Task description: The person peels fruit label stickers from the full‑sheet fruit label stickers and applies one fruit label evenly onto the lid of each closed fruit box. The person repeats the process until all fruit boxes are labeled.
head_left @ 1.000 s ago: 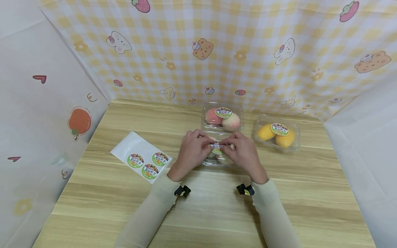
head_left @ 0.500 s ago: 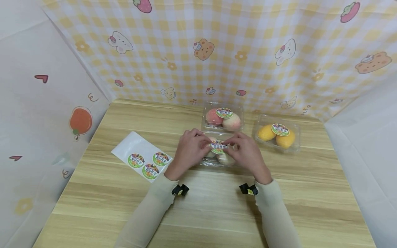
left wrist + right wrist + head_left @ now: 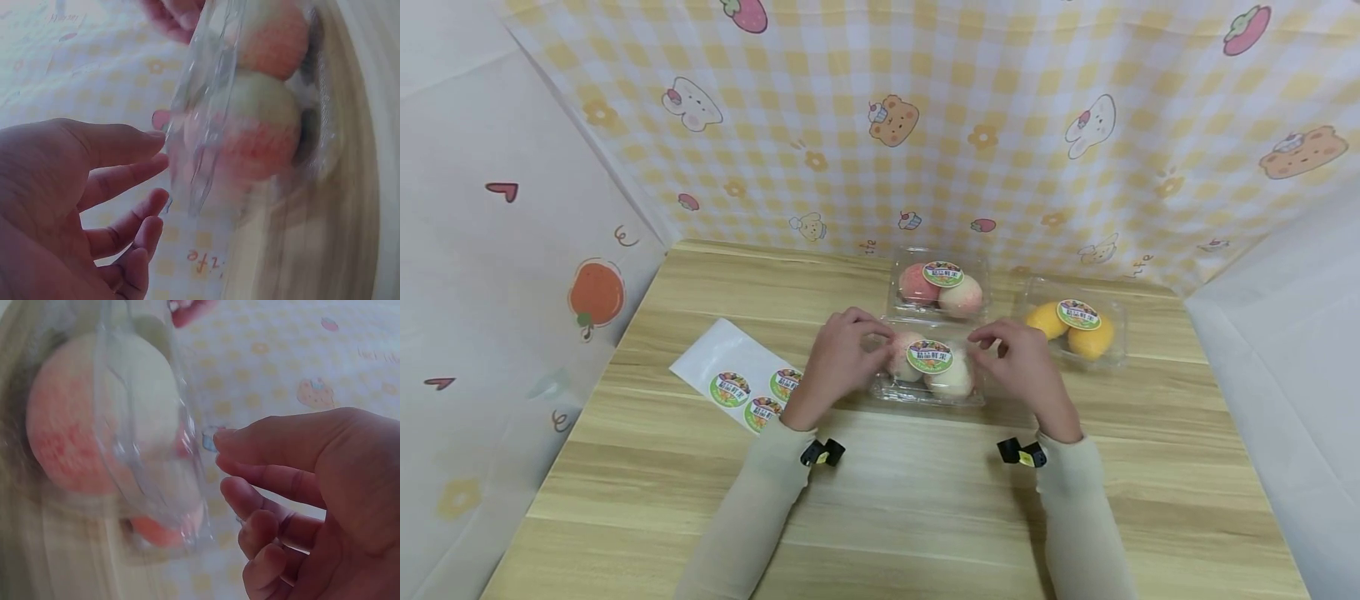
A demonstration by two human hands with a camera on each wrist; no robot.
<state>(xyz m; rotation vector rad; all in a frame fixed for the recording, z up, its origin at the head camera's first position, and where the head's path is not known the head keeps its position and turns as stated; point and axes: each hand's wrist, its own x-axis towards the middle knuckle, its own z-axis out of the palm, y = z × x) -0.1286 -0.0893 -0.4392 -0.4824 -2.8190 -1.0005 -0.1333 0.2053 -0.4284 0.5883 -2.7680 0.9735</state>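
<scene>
A clear plastic fruit box (image 3: 891,390) holding two pink-and-cream peaches (image 3: 950,379) sits mid-table. On its lid lies a round fruit-label sticker (image 3: 929,356). My left hand (image 3: 844,358) is at the box's left side, fingers loosely bent and holding nothing. At the right side hovers my right hand (image 3: 1026,367), likewise holding nothing. In the left wrist view the thumb and fingers of my left hand (image 3: 81,194) are close to the lid; whether they touch it I cannot tell. A gap separates my right hand (image 3: 319,494) from the box in the right wrist view.
Behind stands another labelled box (image 3: 901,310) of peaches. A box with two yellow fruits (image 3: 1090,340) and a label is to the right. The white sticker sheet (image 3: 718,346) with three labels lies at left, partly behind my left wrist. A checked cloth (image 3: 850,167) hangs behind the table.
Both hands have let go of the sticker and moved apart, left hand leftward, right hand rightward. The sticker stays on the lid, now fully in sight.
</scene>
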